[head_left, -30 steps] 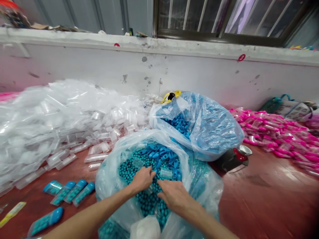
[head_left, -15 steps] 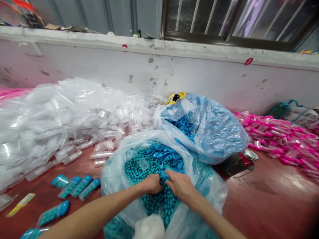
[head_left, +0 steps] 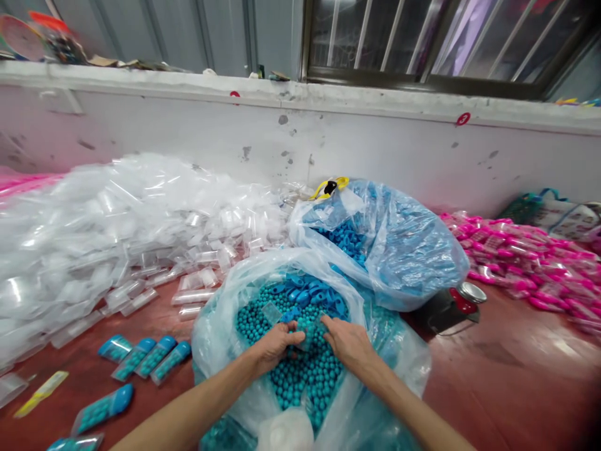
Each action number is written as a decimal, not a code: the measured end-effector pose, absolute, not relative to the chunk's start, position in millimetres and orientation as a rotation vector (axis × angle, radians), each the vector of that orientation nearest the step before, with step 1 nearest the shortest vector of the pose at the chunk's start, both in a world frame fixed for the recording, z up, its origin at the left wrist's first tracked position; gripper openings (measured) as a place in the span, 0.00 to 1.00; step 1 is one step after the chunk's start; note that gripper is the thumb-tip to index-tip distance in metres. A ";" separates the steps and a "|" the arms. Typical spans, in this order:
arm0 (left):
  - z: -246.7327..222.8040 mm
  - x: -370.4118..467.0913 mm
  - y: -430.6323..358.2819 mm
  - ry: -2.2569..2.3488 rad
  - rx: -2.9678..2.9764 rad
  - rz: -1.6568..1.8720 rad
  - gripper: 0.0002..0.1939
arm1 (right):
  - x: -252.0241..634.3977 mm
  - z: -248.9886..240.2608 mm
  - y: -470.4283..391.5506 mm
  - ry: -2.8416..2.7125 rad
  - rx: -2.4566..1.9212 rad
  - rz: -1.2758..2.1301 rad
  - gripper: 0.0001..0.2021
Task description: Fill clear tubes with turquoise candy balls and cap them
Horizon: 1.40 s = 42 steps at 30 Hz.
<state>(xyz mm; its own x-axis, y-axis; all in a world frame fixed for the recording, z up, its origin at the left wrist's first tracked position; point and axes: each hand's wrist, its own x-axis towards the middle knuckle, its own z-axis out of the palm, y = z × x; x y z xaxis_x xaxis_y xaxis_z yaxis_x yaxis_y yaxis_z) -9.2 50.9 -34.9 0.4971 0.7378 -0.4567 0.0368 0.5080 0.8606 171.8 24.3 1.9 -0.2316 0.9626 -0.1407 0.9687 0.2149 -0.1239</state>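
Over an open plastic bag [head_left: 213, 313] full of teal beads [head_left: 305, 382], both hands are closed around one small clear plastic container [head_left: 308, 336] with teal beads showing through it. My left hand [head_left: 276, 346] grips its left side, thumb toward the container. My right hand [head_left: 348, 343] pinches at its right edge with bent fingers. A blue cap [head_left: 291, 314] is just above my left fingertips; whether it touches them I cannot tell. More blue caps [head_left: 323, 295] lie on the beads at the bag's far side, beside a loose clear container [head_left: 271, 312].
Several filled containers [head_left: 162, 356] with blue caps lie on the red floor at left, near a yellow tool [head_left: 42, 394]. Clear empty containers [head_left: 141, 232] are heaped behind them. A second bag [head_left: 417, 244] holds blue caps. Pink pieces [head_left: 526, 263] and a dark tin [head_left: 446, 307] are at right.
My hands have moved slightly apart, and the clear container with beads now shows between them. The blue piece that was between my fingertips is no longer seen there.
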 end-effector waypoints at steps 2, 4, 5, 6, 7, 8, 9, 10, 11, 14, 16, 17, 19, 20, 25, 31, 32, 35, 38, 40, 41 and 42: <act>-29.7 -16.1 46.8 0.988 0.922 0.538 0.17 | 162.6 3.9 32.8 2.401 1.953 -0.189 0.08; -26.0 -20.7 43.0 1.034 0.890 0.545 0.18 | 150.4 5.8 43.2 2.443 1.958 -0.126 0.08; -24.7 -22.6 41.3 1.061 0.876 0.542 0.18 | 143.5 5.9 48.5 2.484 1.929 -0.120 0.08; -23.5 -24.5 39.8 1.087 0.865 0.540 0.19 | 136.4 5.3 53.6 2.528 1.877 -0.127 0.09; -22.4 -26.4 38.3 1.106 0.858 0.535 0.20 | 129.7 3.6 58.3 2.570 1.812 -0.136 0.10; -21.2 -28.5 36.9 1.117 0.856 0.526 0.20 | 123.7 1.2 62.3 2.602 1.746 -0.146 0.11; -20.0 -30.6 35.5 1.122 0.856 0.517 0.21 | 119.0 -2.0 65.4 2.622 1.685 -0.159 0.11; -18.9 -32.8 34.2 1.122 0.856 0.507 0.21 | 115.9 -5.5 67.5 2.631 1.636 -0.168 0.10; -17.8 -35.0 32.7 1.117 0.858 0.502 0.21 | 114.7 -9.0 68.4 2.631 1.601 -0.175 0.09; -15.9 -39.9 28.5 1.068 0.874 0.539 0.19 | 122.5 -16.6 64.4 2.615 1.541 -0.183 0.11; -16.1 -41.6 26.2 1.001 0.881 0.588 0.18 | 134.2 -17.0 57.8 2.604 1.521 -0.190 0.11; -16.5 -42.1 25.3 0.962 0.871 0.602 0.18 | 140.4 -15.8 53.8 2.598 1.513 -0.195 0.11; -18.1 -42.8 24.1 0.896 0.832 0.615 0.18 | 149.8 -11.0 45.2 2.569 1.531 -0.202 0.11; -19.2 -43.3 23.7 0.879 0.815 0.625 0.18 | 151.8 -7.9 41.1 2.540 1.561 -0.200 0.12; -24.6 -47.7 20.4 0.857 0.810 0.712 0.20 | 130.9 2.4 28.6 2.527 1.650 -0.200 0.10; -24.3 -50.1 18.6 0.785 0.867 0.738 0.21 | 113.1 -8.5 33.5 2.634 1.464 -0.541 0.11; -24.1 -49.6 19.0 0.814 0.894 0.752 0.21 | 116.6 -10.3 34.2 2.657 1.492 -0.610 0.11; -23.9 -45.9 19.9 0.921 0.988 0.809 0.20 | 129.7 -12.5 33.5 2.615 1.736 -1.165 0.15; -24.5 -38.6 19.7 0.867 0.957 0.784 0.19 | 135.8 -12.5 28.5 2.226 1.959 -1.968 0.25; -25.4 -32.8 19.5 0.772 0.872 0.758 0.19 | 135.4 -13.7 24.5 2.046 1.990 -2.252 0.32; -26.1 -30.2 19.7 0.747 0.828 0.763 0.19 | 134.9 -14.8 22.9 2.034 1.996 -2.268 0.33; -26.7 -28.1 20.3 0.757 0.787 0.779 0.19 | 134.7 -16.1 21.6 2.070 2.012 -2.193 0.32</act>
